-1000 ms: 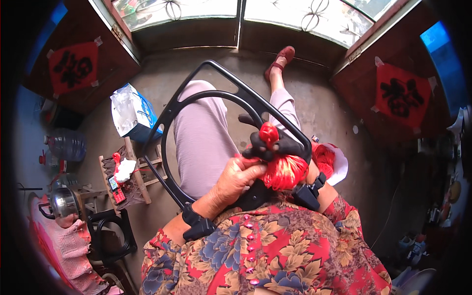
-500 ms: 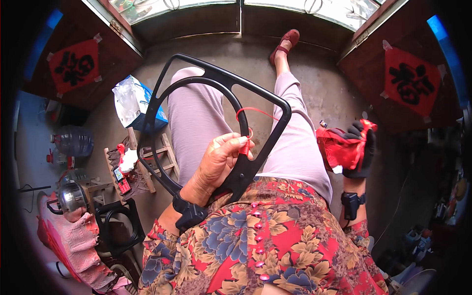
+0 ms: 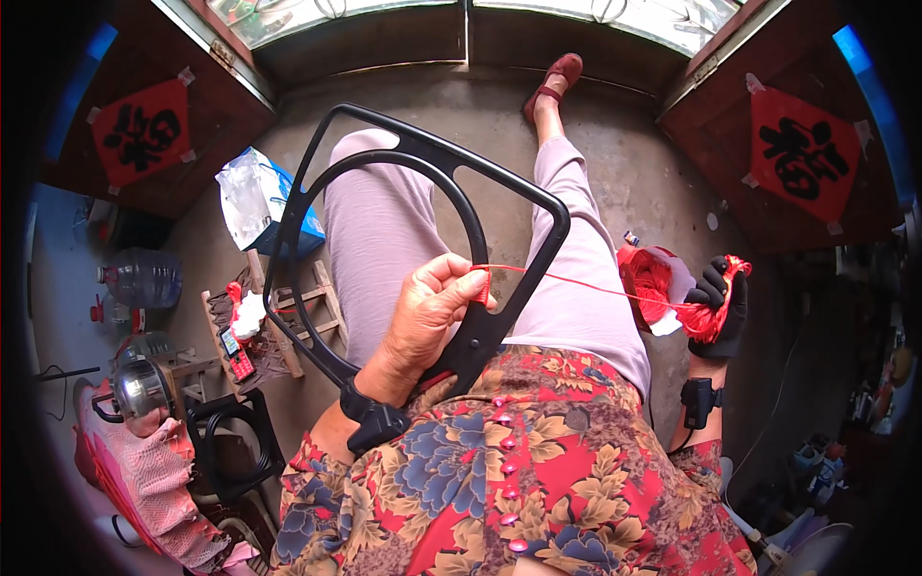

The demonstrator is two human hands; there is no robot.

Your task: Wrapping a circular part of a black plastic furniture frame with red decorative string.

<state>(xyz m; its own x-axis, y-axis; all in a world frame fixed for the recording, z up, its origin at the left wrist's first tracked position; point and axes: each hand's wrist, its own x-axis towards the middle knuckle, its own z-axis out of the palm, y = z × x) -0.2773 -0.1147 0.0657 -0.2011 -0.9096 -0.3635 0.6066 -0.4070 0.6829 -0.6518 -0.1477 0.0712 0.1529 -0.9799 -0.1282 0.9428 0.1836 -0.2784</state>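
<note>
A black frame [image 3: 549, 197] with a round ring inside rests on my lap. My left hand [image 3: 434, 307] pinches the ring's right side, thumb and fingers over a short stretch of red cord coils [image 3: 483, 286] wound round it. From there a single red cord [image 3: 576, 283] runs taut to my right hand [image 3: 715, 312]. That hand wears a black glove with bare fingertips hidden from view and is closed around a bundle of red cord [image 3: 706, 322]. Beside it, more red cord [image 3: 649, 288] lies in a white-lined bag or container right of my knee.
On the left, a small wooden stool [image 3: 331, 298] holds a phone [image 3: 237, 357] and red cord. A blue-and-white bag [image 3: 264, 197] stands behind it. Another black frame [image 3: 230, 446] leans near a metal pot [image 3: 144, 389]. Door panels [image 3: 144, 134] flank the far side.
My right hand has moved outward and slightly down with its cord bundle, away from the container. The loose loop at the ring is now pulled straight.
</note>
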